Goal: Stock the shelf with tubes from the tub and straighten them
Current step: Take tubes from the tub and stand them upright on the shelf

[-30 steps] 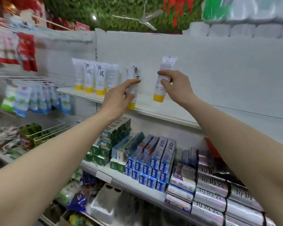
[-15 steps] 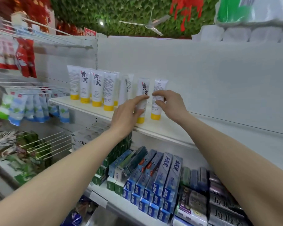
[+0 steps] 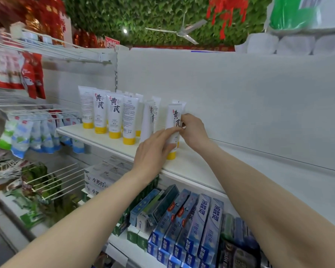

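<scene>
White tubes with yellow caps stand cap-down on the white shelf. A group of several tubes fills its left end. Right of them, my left hand grips a front tube with black characters, standing upright on the shelf. Directly behind it, only the top of a second tube shows. My right hand curls around the right side of this pair, its fingers pinching at the rear tube. The tub is out of view.
The white back panel rises behind the shelf, and bare shelf runs off to the right. Blue toothpaste boxes fill the shelf below. Wire hooks with hanging packets jut out at the left. Paper rolls sit on top.
Both tubes came down onto the shelf. The right-hand tube has moved from beside the left-hand tube to behind it, and both hands have closed in around the pair.
</scene>
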